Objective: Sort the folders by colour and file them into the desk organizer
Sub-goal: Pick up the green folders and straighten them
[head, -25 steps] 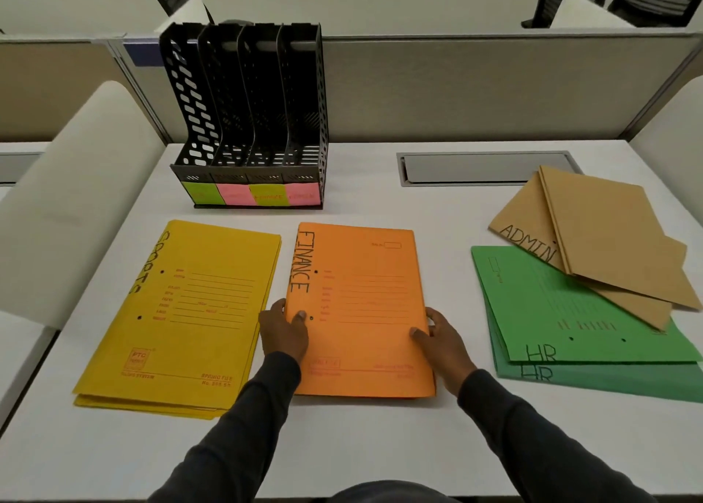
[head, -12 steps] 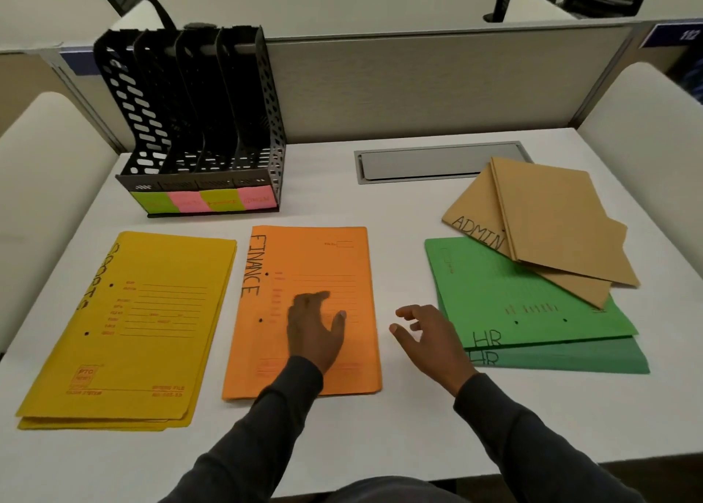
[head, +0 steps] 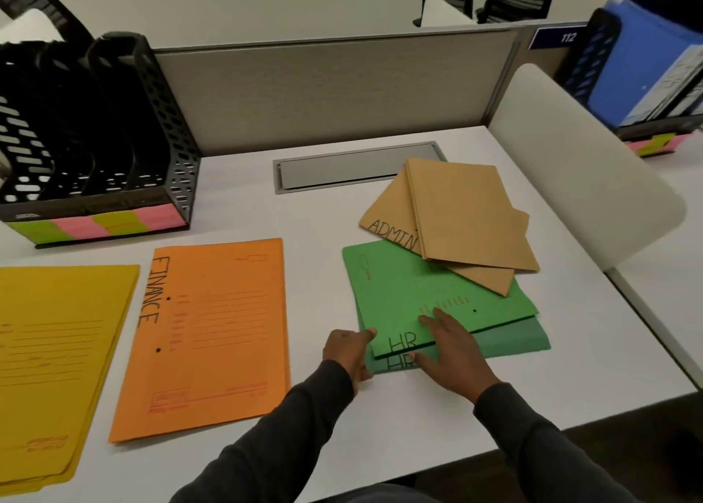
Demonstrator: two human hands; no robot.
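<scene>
Both hands have left the orange FINANCE folder (head: pixel 213 335) for the green HR folders (head: pixel 411 285) just right of it. The right hand (head: pixel 450 346) lies flat on the top one, fingers straight. The left hand (head: pixel 348 352) touches their edge, but I cannot tell whether it grips. Green is likely being squared next.

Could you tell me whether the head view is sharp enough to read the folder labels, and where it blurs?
Head view: the middle is sharp, FINANCE on the orange folder and HR on the green folders read plainly; head view's left edge smears, blurring the desk organizer and print on the yellow folder.
</scene>
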